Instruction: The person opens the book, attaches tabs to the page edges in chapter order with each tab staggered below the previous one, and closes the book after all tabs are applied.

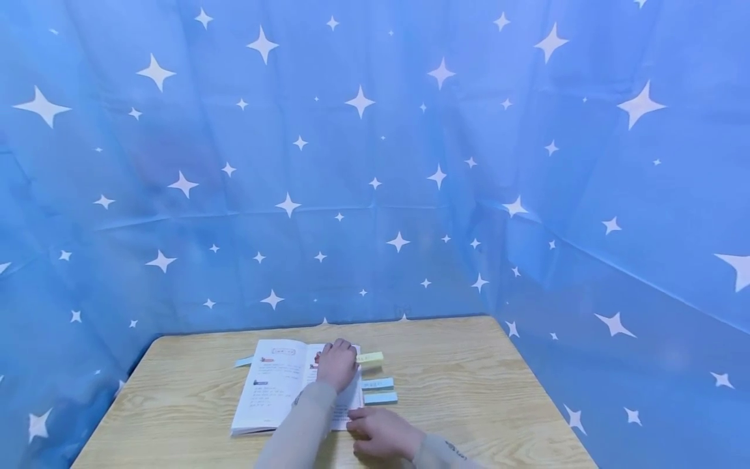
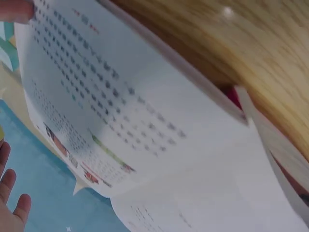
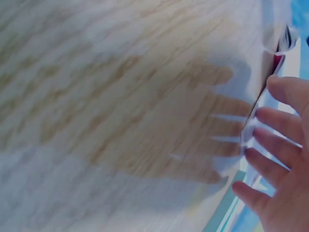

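An open book [image 1: 275,384] with printed text and small coloured pictures lies on the table. My left hand [image 1: 338,365] is over the upper part of its right page, beside a yellow sticky tab [image 1: 370,357]. The fingers [image 2: 7,186] of that hand look relaxed in the left wrist view, and its forearm crosses the lower part of the book. At the lower right corner is my right hand [image 1: 383,433], its fingertips right at the page edge. The right wrist view shows these fingers [image 3: 275,145] spread along the book's side.
Two blue tabs [image 1: 377,384] stick out from the book's right side, and another blue tab [image 1: 243,361] from its left. The wooden table [image 1: 469,391] reaches back to a blue curtain [image 1: 363,163] with white stars, which also hangs along both sides.
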Demonstrator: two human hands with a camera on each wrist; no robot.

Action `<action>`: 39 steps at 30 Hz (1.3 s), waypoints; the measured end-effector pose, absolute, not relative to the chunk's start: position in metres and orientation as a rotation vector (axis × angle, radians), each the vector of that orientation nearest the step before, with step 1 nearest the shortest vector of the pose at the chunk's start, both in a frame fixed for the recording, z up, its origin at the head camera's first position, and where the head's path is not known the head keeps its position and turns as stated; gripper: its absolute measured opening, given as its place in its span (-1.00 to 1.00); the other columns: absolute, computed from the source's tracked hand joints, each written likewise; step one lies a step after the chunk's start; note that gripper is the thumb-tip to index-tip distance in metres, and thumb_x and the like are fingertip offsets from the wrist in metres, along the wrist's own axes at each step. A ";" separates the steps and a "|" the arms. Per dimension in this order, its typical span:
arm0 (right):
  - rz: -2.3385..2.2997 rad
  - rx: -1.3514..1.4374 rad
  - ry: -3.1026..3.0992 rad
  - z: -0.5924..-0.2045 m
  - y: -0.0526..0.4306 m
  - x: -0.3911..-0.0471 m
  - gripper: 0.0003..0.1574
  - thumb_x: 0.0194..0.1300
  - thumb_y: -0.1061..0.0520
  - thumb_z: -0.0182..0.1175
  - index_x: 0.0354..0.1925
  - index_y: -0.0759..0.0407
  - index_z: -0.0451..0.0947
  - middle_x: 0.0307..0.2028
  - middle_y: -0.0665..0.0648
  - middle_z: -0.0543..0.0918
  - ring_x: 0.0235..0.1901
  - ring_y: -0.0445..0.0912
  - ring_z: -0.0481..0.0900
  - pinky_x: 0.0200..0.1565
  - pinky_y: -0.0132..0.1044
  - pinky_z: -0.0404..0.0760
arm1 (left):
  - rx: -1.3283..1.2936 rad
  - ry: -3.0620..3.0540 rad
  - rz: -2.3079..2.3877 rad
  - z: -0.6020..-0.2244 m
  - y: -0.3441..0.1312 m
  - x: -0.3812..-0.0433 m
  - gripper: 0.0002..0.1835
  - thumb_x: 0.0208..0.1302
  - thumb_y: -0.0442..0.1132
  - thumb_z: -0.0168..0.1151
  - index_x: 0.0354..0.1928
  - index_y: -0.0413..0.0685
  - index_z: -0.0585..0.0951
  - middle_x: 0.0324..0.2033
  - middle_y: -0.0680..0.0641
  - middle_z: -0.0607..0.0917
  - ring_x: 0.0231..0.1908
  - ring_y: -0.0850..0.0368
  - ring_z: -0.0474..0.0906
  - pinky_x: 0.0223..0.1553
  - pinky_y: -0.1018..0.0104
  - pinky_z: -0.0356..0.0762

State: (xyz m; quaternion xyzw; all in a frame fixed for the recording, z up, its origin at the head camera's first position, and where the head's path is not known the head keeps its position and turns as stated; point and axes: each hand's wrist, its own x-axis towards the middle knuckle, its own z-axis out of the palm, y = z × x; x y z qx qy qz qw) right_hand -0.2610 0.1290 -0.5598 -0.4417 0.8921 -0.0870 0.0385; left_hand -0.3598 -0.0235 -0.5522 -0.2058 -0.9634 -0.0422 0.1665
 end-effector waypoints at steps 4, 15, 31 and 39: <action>-0.281 -1.306 2.776 -0.559 0.128 -0.264 -0.61 0.28 -0.05 0.21 0.05 0.01 0.64 0.16 0.07 0.58 0.18 -0.10 0.50 0.16 -0.31 0.48 | -0.576 -2.732 -0.128 -0.552 -0.029 -0.360 -0.82 0.19 -0.09 0.36 -0.27 -0.03 0.70 -0.25 0.00 0.67 -0.06 0.05 0.53 -0.01 0.06 0.48; -0.364 -1.238 2.892 -0.535 0.135 -0.282 -0.65 0.30 0.07 0.21 0.00 0.18 0.66 0.02 0.16 0.66 0.05 -0.05 0.59 0.11 -0.26 0.54 | -0.568 -2.749 -0.145 -0.543 -0.043 -0.353 -0.79 0.17 -0.09 0.36 -0.26 -0.06 0.70 -0.23 -0.02 0.66 -0.03 0.04 0.52 0.01 0.05 0.48; -1.047 -0.514 2.970 -0.516 0.148 -0.328 -0.39 0.26 0.05 0.31 0.22 0.25 0.49 0.01 0.21 0.62 -0.08 0.11 0.61 -0.17 -0.09 0.64 | -0.622 -2.694 -0.130 -0.538 -0.063 -0.347 -0.82 0.15 -0.09 0.40 -0.25 0.01 0.71 -0.25 0.06 0.66 -0.06 0.11 0.51 0.01 0.15 0.48; -0.975 -0.558 2.955 -0.518 0.139 -0.343 -0.41 0.20 0.09 0.37 0.17 0.27 0.53 0.04 0.26 0.59 -0.16 0.08 0.60 -0.24 -0.12 0.63 | -0.712 -2.623 -0.128 -0.540 -0.068 -0.351 -0.82 0.17 -0.09 0.39 -0.25 0.02 0.69 -0.26 0.07 0.64 -0.05 0.12 0.50 0.06 0.17 0.46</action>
